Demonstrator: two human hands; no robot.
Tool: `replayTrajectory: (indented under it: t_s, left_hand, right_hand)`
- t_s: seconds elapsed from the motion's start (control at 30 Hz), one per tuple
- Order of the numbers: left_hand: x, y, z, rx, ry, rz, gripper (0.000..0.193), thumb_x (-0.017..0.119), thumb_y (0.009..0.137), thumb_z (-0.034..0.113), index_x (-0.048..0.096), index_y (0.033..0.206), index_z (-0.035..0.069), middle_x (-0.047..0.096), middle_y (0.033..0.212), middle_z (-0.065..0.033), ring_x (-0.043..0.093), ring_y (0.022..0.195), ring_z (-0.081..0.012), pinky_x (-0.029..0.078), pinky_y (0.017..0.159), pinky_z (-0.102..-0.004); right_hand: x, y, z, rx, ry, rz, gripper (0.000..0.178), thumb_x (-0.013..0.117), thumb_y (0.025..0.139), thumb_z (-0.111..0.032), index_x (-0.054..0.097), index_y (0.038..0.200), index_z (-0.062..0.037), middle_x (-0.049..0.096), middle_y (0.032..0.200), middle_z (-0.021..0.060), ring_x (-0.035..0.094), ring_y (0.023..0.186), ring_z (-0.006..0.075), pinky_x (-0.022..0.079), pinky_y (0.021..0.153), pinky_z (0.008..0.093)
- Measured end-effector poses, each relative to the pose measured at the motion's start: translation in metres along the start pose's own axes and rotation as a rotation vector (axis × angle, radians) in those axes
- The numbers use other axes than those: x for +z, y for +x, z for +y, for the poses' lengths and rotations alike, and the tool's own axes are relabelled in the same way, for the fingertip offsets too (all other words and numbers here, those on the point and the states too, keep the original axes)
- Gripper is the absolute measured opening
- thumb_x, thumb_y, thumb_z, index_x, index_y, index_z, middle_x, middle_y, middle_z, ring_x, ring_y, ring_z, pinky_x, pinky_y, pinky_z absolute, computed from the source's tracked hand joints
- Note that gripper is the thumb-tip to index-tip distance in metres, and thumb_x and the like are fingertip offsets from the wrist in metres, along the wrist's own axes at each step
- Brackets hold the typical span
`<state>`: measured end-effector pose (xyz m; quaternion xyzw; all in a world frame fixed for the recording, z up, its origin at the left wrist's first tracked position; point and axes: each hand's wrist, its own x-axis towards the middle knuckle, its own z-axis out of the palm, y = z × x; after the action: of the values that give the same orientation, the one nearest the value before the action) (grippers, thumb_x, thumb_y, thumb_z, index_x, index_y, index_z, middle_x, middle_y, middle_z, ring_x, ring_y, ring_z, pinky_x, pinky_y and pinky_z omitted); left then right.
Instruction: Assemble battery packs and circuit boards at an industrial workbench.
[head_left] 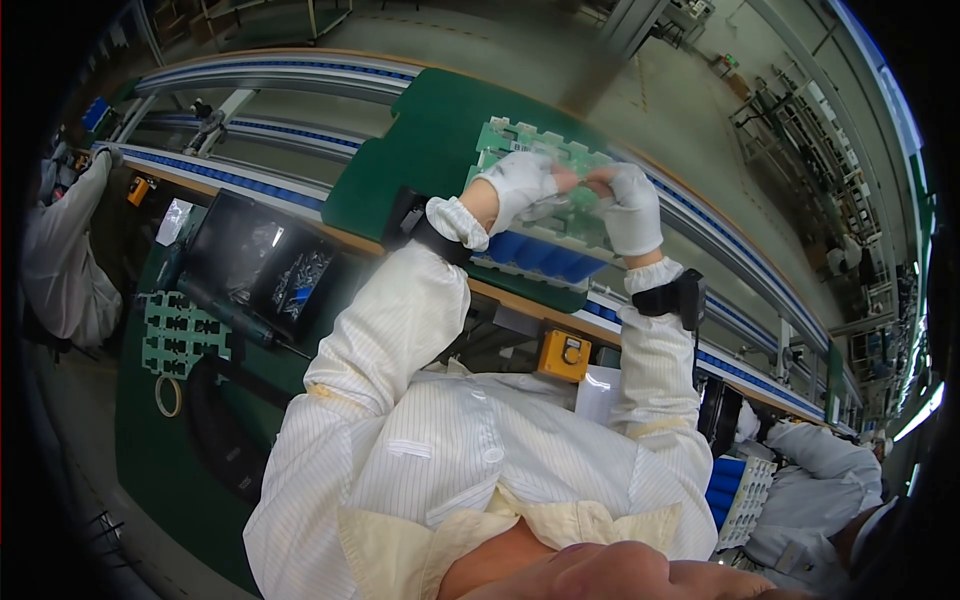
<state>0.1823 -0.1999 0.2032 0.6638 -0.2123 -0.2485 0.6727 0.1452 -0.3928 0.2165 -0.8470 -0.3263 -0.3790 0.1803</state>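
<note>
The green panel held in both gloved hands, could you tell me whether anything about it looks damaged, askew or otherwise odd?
Nothing stands out. The left hand and right hand hold the green panel by its near edge, above the row of blue cells on the green pallet. The panel's lower part is hidden by the gloves and slightly blurred.

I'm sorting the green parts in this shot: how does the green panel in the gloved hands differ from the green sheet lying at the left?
The green panel is pale, held up by the left hand and right hand over blue cells. The green sheet is darker, lies flat, untouched, beside a ring. Both have cut-outs.
</note>
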Motion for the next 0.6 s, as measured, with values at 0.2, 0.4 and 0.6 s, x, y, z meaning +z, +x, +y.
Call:
replayTrajectory:
  t_s: [0.2, 0.4, 0.6]
  left_hand:
    - [0.005, -0.002, 0.002, -0.023, -0.154, 0.118, 0.031, 0.058, 0.088, 0.025, 0.055, 0.109, 0.002, 0.056, 0.080, -0.0005, 0.048, 0.070, -0.0072, 0.042, 0.061, -0.0204]
    - [-0.003, 0.004, -0.011, -0.022, -0.181, 0.078, 0.031, 0.051, 0.085, 0.005, 0.054, 0.115, 0.004, 0.058, 0.107, -0.0079, 0.057, 0.087, -0.0168, 0.048, 0.072, -0.0276]
    - [0.002, 0.001, -0.007, 0.057, -0.061, 0.094, 0.030, 0.057, 0.084, 0.003, 0.052, 0.114, 0.002, 0.056, 0.102, -0.0079, 0.057, 0.082, -0.0126, 0.050, 0.075, -0.0231]
  right_hand:
    - [-0.015, -0.027, 0.026, 0.608, 0.124, -0.224, 0.011, 0.064, 0.076, -0.005, 0.060, 0.087, -0.0038, 0.063, 0.077, 0.0117, 0.060, 0.066, 0.0251, 0.048, 0.062, 0.0300]
    - [-0.017, -0.030, 0.022, 0.532, 0.032, -0.346, 0.013, 0.065, 0.073, -0.006, 0.062, 0.085, -0.0056, 0.061, 0.079, 0.0140, 0.060, 0.072, 0.0270, 0.047, 0.067, 0.0316]
    - [-0.020, -0.030, 0.017, 0.436, -0.044, -0.319, 0.012, 0.067, 0.072, -0.008, 0.063, 0.083, -0.0050, 0.060, 0.080, 0.0134, 0.058, 0.073, 0.0283, 0.046, 0.067, 0.0336]
